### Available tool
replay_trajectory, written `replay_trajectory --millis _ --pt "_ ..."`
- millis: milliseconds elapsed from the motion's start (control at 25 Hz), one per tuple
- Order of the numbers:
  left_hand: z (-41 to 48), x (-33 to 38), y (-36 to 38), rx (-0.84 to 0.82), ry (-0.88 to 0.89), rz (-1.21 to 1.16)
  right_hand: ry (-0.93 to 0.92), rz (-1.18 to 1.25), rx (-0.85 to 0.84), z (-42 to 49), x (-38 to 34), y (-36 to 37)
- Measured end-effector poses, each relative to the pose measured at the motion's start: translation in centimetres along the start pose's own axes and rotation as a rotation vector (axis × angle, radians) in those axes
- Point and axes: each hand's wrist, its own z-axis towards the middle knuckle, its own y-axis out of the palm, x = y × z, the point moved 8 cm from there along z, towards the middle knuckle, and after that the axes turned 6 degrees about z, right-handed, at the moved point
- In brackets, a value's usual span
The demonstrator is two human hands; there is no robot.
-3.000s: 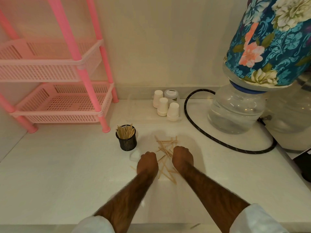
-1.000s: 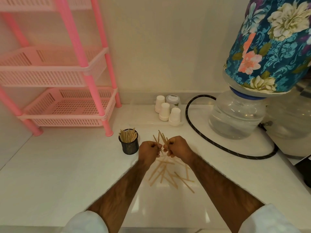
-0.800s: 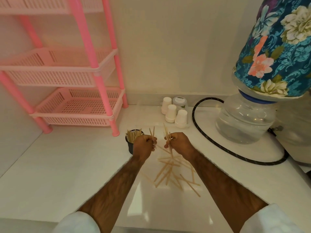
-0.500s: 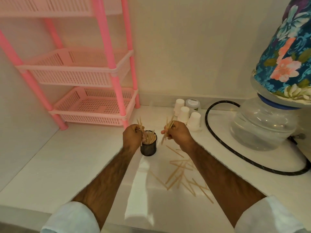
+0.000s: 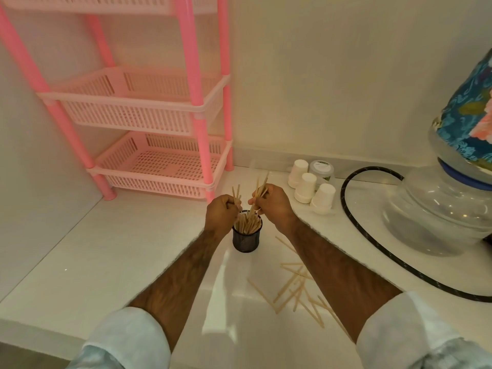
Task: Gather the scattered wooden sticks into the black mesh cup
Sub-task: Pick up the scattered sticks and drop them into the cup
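Note:
The black mesh cup (image 5: 246,239) stands on the white counter, holding several wooden sticks upright. My left hand (image 5: 221,213) hovers just above its left rim, closed around a few sticks whose tips poke up. My right hand (image 5: 271,203) is above the right rim, gripping a small bundle of sticks (image 5: 259,191) with lower ends pointing into the cup. Several scattered wooden sticks (image 5: 295,287) lie on the counter to the right of the cup, partly hidden under my right forearm.
A pink tiered basket rack (image 5: 159,161) stands at the back left. Three white paper cups (image 5: 308,187) and a small lidded jar (image 5: 321,170) sit by the wall. A black hose (image 5: 346,209) curves around a large water bottle (image 5: 436,217) with a floral cover at the right.
Both hands picked up sticks from the pile and carried them left to the cup. The right hand now holds its bundle over the cup's opening. My view has shifted left.

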Motion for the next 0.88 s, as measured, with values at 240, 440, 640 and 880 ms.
replay_trajectory --millis 240,440,640,880 --pt "0.2 0.9 0.7 -0.013 -0.007 -0.104 -0.035 -0.091 0.002 0.6 0.8 0.5" --pt "0.5 1.9 0.8 -0.058 -0.020 -0.364 -0.062 -0.132 -0.001 0.9 0.4 0.6" --pt "0.3 1.1 0.7 -0.064 -0.033 -0.360 -0.076 -0.146 -0.002 1.1 0.2 0.1" --pt "0.1 0.3 0.8 -0.084 0.015 -0.059 -0.072 -0.143 -0.004 0.8 1.1 0.4"
